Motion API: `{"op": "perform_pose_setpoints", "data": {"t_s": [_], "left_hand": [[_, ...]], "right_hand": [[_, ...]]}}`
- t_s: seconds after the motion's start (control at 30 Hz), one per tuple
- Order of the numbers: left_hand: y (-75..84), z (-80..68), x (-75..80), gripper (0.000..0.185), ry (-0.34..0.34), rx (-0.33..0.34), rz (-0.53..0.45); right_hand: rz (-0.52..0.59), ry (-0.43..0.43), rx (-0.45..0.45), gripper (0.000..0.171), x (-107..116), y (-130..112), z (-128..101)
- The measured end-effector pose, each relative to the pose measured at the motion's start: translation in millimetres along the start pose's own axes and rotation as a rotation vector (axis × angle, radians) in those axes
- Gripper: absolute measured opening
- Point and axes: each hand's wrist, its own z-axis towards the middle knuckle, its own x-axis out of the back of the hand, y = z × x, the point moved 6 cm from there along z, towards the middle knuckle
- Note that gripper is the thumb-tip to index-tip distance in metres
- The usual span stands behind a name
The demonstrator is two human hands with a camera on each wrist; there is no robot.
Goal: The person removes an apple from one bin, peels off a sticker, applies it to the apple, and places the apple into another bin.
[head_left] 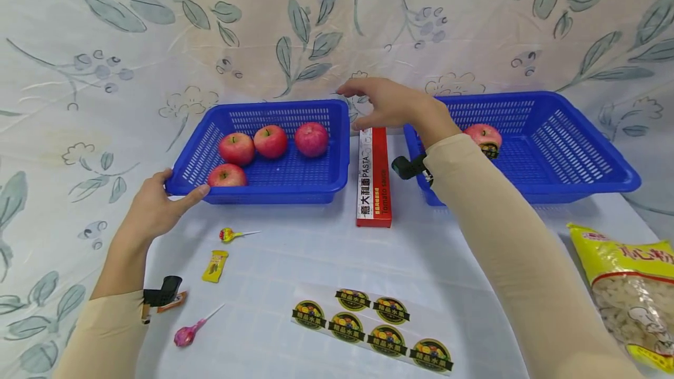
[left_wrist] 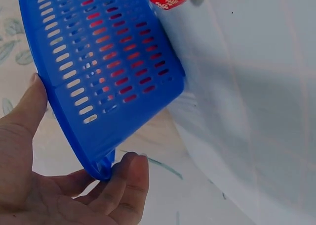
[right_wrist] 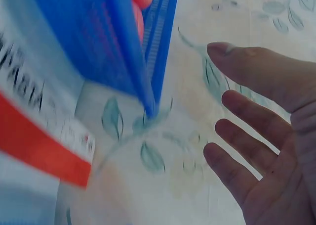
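Glossy sticker sheet [head_left: 368, 326] at lower centre of the head view, five round fruit labels on it. Left of that, a pink lollipop [head_left: 185, 335], a yellow sachet [head_left: 215, 266] and a small lollipop [head_left: 227, 234], all lying loose and apart. At lower right, a yellow bag [head_left: 626, 285] of pale pieces, cut by the frame edge.

Further up, at left of centre, left hand [head_left: 152, 206] gripping the near corner of the left basket [head_left: 279, 195]: thumb along the front wall, fingers curled under the corner, as seen plainly from the left wrist. Inside that basket, four red apples [head_left: 270, 141], none with a visible label. Between the baskets, a red and white pasta box [head_left: 374, 183] lying lengthwise, near end toward the viewer.

Above the far end of the box, right hand [head_left: 389, 104] hovering with fingers spread and straight, holding nothing, touching nothing. Right of centre, right basket [head_left: 579, 133] with a single labelled apple [head_left: 481, 136] near its left wall, dark round sticker on its lower side.

Judging by that: one apple labelled and moved across, four apparently waiting in the left basket, five labels to spare. Early in the work, then, roughly a fifth through.

Underneath everything, a pale table cover [head_left: 316, 250] with faint squares. Behind and around, filling the upper frame, a creased leaf-print cloth [head_left: 158, 28] in cream and grey-blue. Nothing of the room beyond it visible.
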Motion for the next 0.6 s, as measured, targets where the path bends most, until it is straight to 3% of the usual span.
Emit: {"op": "perform_pose_setpoints", "data": {"t_s": [0.37, 0.6], "left_hand": [[-1.8, 2.1, 2.3, 0.114, 0.008, -0.017, -0.003], [-4.1, 1.7, -0.4, 0.114, 0.012, 0.015, -0.014]], "right_hand": [[0.081, -0.020, 0.183, 0.067, -32.7, -57.6, 51.0], [0.135, -0.080, 0.216, 0.066, -61.3, -93.2, 78.4]]}}
